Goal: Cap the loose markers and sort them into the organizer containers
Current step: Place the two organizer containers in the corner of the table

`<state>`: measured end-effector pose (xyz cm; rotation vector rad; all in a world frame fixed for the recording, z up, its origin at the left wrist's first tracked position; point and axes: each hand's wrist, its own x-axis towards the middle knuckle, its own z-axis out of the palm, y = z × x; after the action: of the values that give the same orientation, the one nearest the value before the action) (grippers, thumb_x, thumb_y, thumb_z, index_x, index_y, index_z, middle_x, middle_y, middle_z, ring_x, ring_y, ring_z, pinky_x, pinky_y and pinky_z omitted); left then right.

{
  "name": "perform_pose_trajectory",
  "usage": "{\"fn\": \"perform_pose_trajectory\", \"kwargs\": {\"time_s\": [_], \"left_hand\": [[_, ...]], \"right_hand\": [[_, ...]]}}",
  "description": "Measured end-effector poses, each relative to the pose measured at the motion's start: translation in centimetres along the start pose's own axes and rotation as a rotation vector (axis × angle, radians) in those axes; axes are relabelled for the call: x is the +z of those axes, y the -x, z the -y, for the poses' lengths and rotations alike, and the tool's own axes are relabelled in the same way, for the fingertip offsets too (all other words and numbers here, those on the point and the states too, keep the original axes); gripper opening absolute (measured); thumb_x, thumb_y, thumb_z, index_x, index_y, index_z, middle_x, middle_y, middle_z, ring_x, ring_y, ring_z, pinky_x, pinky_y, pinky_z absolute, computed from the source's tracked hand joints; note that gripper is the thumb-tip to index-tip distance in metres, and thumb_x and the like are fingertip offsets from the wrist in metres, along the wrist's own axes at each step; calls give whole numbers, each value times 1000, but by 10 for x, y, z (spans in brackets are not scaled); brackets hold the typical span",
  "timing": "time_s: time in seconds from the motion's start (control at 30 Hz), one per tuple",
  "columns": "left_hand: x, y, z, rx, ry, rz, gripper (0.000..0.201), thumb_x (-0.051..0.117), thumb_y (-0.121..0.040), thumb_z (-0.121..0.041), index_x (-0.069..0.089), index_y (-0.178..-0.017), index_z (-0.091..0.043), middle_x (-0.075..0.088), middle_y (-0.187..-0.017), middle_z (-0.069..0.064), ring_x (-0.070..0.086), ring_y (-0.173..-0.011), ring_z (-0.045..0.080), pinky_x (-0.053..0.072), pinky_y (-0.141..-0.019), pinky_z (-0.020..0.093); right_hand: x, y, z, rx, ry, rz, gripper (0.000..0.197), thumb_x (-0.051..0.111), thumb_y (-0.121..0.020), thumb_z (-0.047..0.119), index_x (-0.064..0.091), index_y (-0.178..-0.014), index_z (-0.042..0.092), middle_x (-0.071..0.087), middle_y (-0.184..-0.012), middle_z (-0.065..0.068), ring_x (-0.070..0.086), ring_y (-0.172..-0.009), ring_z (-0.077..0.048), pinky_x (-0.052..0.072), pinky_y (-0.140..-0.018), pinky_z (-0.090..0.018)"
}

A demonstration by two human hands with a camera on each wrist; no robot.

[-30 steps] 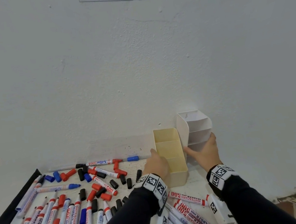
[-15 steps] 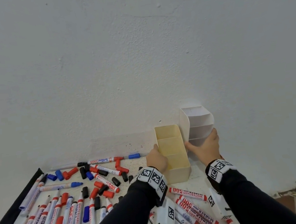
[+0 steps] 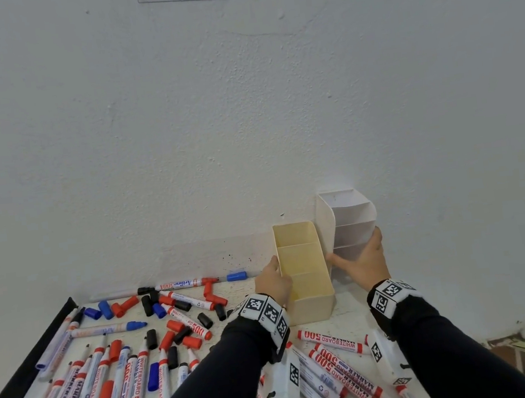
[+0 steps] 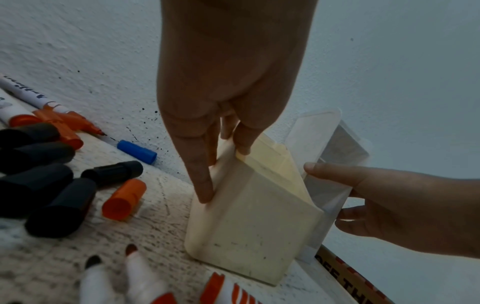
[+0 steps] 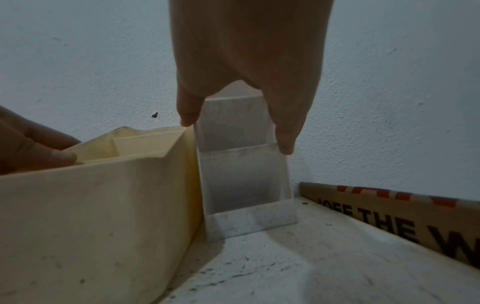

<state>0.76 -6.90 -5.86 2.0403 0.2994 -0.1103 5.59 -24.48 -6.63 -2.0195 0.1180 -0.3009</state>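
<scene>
Fingers (image 4: pixel 205 185) of the left hand (image 3: pixel 273 283) hold the yellow box (image 3: pixel 304 269); the right hand (image 3: pixel 363 261) holds the white box (image 3: pixel 347 219). Both boxes stand touching by the wall. Loose markers (image 3: pixel 111 376) and caps (image 3: pixel 184 333) lie on the tabletop (image 3: pixel 233 302). I think it helps to set both boxes flat and close before picking up markers.

Head camera looks forward and down from above at the table (image 3: pixel 348 322) and the wall (image 3: pixel 244 103). Each wrist camera peers close along its own hand, low over the table. All three share the yellow organizer (image 3: pixel 305 278) and the white organizer (image 3: pixel 347 219).
</scene>
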Motion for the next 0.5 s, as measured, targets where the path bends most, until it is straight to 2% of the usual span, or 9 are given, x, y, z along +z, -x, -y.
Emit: {"fn": "perform_pose_trajectory", "kwargs": {"time_s": [0.07, 0.1, 0.17, 0.23, 0.3, 0.33, 0.37, 0.43, 0.5], "left_hand": [[0, 5, -2, 21, -19, -59, 46, 46, -94, -9, 35, -138, -14, 52, -131, 13, 55, -109, 28, 49, -89, 37], [0, 8, -3, 34, -52, -88, 49, 49, -94, -11, 33, -140, -14, 50, -133, 12, 53, -114, 27, 47, -92, 36], [2, 17, -3, 75, -131, -139, 58, 54, -91, -18, 26, -141, -17, 43, -135, 9, 50, -118, 24, 45, -95, 33], [8, 27, -4, 171, -312, -239, 56, 53, -89, -21, 26, -139, -20, 39, -132, 7, 48, -114, 21, 46, -93, 31], [13, 40, -6, 311, -502, -360, 47, 48, -88, -20, 33, -133, -21, 42, -124, 2, 46, -108, 16, 44, -90, 27], [16, 45, -7, 396, -535, -353, 41, 47, -89, -20, 39, -129, -21, 45, -120, -1, 47, -105, 15, 43, -90, 25], [20, 50, -6, 480, -540, -279, 33, 47, -90, -19, 44, -123, -20, 47, -118, -2, 49, -101, 14, 44, -90, 24], [29, 56, -1, 591, -557, -25, 24, 45, -93, -19, 54, -115, -16, 51, -116, 0, 53, -101, 16, 47, -93, 29], [38, 62, 4, 578, -675, 217, 29, 42, -95, -18, 57, -120, -14, 52, -125, 3, 52, -112, 20, 43, -100, 32]], "right_hand": [[-6, 2, 1, 11, 38, 46, 121, 84, -59, 38, 1, -145, 24, 31, -145, -14, 36, -130, -33, 36, -105, -55], [-10, 3, 2, 32, 69, 66, 120, 83, -62, 37, -1, -147, 21, 29, -147, -15, 34, -133, -34, 33, -107, -53], [-20, 5, 5, 124, 170, 106, 101, 76, -72, 34, 12, -146, 9, 34, -145, -18, 35, -132, -33, 34, -107, -44], [-31, 11, 10, 226, 352, 233, 71, 67, -79, 33, 35, -137, 7, 50, -133, -15, 50, -116, -30, 42, -93, -34], [-42, 19, 12, 304, 540, 359, 63, 64, -81, 27, 40, -136, 8, 58, -117, -10, 55, -94, -25, 47, -73, -28], [-46, 23, 13, 322, 592, 405, 61, 64, -81, 23, 42, -134, 7, 58, -108, -8, 54, -87, -23, 46, -66, -25], [-49, 28, 13, 315, 645, 450, 55, 65, -80, 22, 47, -130, 5, 58, -102, -6, 54, -83, -22, 46, -63, -24], [-53, 39, 16, 249, 784, 585, 40, 66, -82, 25, 60, -116, 5, 62, -100, -4, 55, -79, -17, 47, -67, -23], [-56, 52, 16, 179, 894, 713, 34, 63, -84, 27, 63, -114, 11, 60, -100, 2, 52, -70, -8, 45, -67, -18]]}}
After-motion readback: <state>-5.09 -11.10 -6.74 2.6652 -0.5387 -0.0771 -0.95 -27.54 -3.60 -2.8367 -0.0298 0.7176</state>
